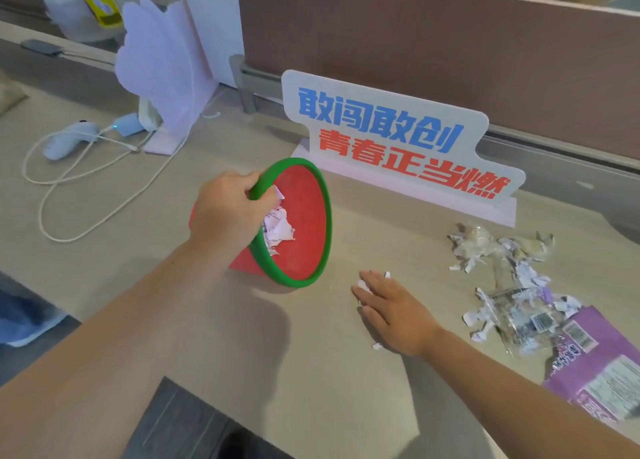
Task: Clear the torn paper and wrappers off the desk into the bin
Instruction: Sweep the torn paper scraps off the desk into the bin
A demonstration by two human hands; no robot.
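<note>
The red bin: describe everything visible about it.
The red bin looks like smooth plastic, with a thick green rim. It is tipped on the desk, mouth facing the right hand. The left hand grips the rim's upper left edge. Torn paper scraps lie inside, beside that hand.

Slogan sign (398, 140) stands beside white cable (86, 181).

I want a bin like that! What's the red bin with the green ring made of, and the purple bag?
The bin looks like smooth, matte plastic: even red walls with a rounded green rim. The purple bag looks like thin printed plastic film, glossy and crinkled, though foil lining can't be ruled out.
</note>
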